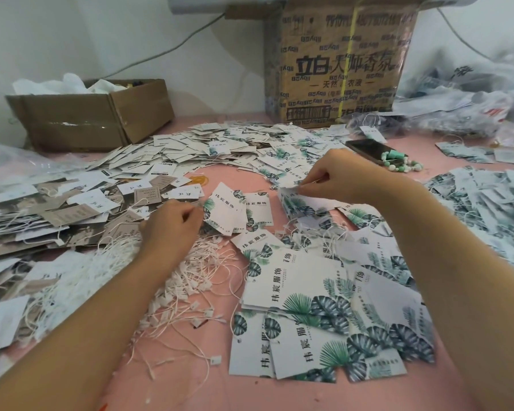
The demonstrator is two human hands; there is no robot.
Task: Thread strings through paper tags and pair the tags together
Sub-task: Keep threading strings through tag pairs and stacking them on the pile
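Two pinches: fingers of the left hand (169, 223) grip a leaf-print tag (229, 213); fingers of the right hand (341, 176) grip a tag stack (303, 203); strings (190, 280) lie beneath the left fingers.

One camera sits on the person's head. It looks forward and down at the counter (190, 393), very near the left hand (169, 223) and right hand (339, 179). Far edges look bent, maybe from the lens.
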